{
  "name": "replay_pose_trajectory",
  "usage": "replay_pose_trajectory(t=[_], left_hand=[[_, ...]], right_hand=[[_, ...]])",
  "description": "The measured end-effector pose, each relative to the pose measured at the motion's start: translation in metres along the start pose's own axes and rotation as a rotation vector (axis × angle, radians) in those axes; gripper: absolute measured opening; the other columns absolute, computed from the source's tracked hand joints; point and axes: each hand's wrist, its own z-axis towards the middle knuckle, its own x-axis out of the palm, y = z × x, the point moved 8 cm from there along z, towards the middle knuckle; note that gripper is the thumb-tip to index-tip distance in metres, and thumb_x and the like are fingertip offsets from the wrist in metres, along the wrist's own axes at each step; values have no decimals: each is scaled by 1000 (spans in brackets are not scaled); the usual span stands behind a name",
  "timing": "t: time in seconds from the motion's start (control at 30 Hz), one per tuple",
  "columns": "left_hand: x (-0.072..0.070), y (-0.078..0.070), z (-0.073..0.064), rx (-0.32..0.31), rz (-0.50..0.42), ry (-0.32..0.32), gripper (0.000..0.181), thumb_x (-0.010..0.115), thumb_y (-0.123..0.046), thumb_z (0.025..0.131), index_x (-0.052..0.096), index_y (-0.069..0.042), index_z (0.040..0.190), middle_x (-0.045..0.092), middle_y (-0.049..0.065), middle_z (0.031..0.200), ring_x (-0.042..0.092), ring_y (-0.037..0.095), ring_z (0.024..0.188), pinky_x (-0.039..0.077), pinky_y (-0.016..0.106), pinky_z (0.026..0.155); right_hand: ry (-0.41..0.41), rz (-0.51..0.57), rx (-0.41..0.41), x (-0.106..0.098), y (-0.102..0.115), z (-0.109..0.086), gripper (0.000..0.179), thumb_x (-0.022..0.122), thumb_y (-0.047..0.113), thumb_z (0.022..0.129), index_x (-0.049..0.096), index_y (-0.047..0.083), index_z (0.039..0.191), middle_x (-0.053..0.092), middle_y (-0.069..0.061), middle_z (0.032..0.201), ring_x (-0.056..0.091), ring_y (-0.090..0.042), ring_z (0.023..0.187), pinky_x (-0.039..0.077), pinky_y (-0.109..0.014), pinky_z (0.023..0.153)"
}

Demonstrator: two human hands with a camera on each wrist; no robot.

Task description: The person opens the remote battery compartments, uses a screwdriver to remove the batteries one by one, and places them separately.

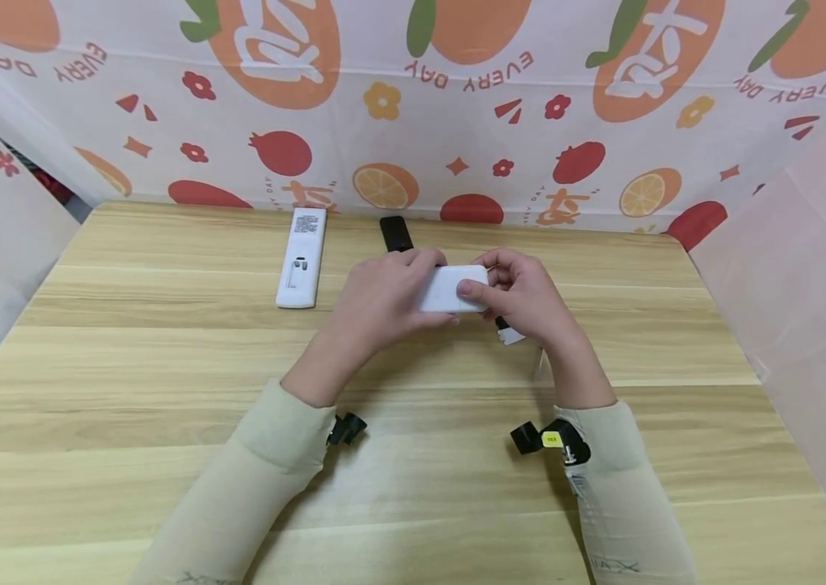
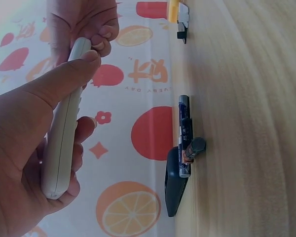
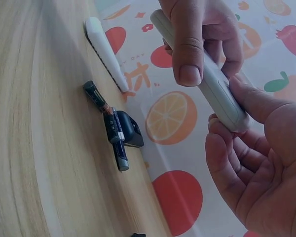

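Note:
A white remote control [image 1: 449, 290] is held above the table between both hands, its plain back turned up in the head view. My left hand [image 1: 387, 296] grips one end, thumb along the near edge and fingers over the far edge; a row of buttons shows on the underside in the left wrist view. With thumb and fingers, my right hand [image 1: 523, 292] pinches the other end [image 3: 229, 111]. Below the hands, several batteries [image 2: 184, 123] lie against a black object [image 2: 175, 185], which is partly hidden by my left hand in the head view.
A second white remote control [image 1: 301, 256] lies face down at the back left. A small black and white item [image 1: 508, 332] lies beneath my right hand. Behind the wooden table [image 1: 420, 487] hangs a fruit-printed cloth [image 1: 435, 122].

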Motion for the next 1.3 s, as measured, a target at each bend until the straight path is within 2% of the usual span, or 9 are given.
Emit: replay_pose_trajectory(t=[0.2, 0.47, 0.73, 0.9, 1.0, 1.13, 1.3], left_hand=[[-1, 0, -1, 6, -1, -6, 63, 81, -56, 76, 56, -18, 121, 68, 3, 102, 60, 18, 78, 50, 36, 67], [1, 1, -1, 5, 1, 14, 62, 82, -55, 76, 56, -19, 119, 68, 3, 101, 60, 18, 77, 50, 36, 66], [-1, 2, -2, -3, 12, 17, 62, 82, -53, 76, 55, -20, 120, 67, 3, 99, 60, 19, 79, 50, 37, 68], [1, 3, -4, -13, 12, 39, 62, 83, -53, 76, 56, -20, 121, 68, 5, 101, 60, 20, 79, 50, 38, 69], [2, 3, -3, -31, 19, 62, 65, 81, -56, 76, 55, -20, 123, 68, 5, 104, 60, 19, 81, 50, 37, 69], [3, 7, -3, -65, 35, 96, 67, 81, -58, 75, 55, -20, 124, 68, 4, 107, 60, 20, 81, 50, 36, 69], [9, 9, -5, -75, 48, 143, 67, 81, -57, 75, 55, -20, 125, 68, 4, 109, 61, 22, 82, 50, 38, 70]], right_hand=[[13, -5, -8, 2, 1, 0, 36, 77, 28, 88, 63, 6, 113, 66, -14, 90, 63, -27, 77, 58, -44, 67], [35, -11, -25, 4, 2, 0, 33, 76, 26, 89, 64, 6, 113, 68, -13, 93, 63, -27, 77, 57, -37, 65], [54, -37, -41, 6, 4, -2, 29, 71, 21, 93, 66, 8, 119, 69, -12, 101, 66, -28, 81, 59, -44, 71], [70, -51, -19, 5, 0, -4, 31, 72, 25, 93, 67, 12, 120, 69, -11, 100, 66, -29, 80, 58, -49, 73], [34, -84, 6, -3, -1, -4, 33, 75, 30, 90, 68, 14, 118, 67, -11, 96, 65, -29, 77, 58, -48, 72], [-80, -132, 22, -20, -4, -5, 32, 77, 32, 88, 69, 13, 112, 64, -12, 89, 62, -27, 72, 58, -40, 66], [-171, -240, 14, -36, -14, -6, 21, 68, 25, 96, 69, 13, 113, 63, -9, 95, 57, -25, 80, 56, -37, 69]])
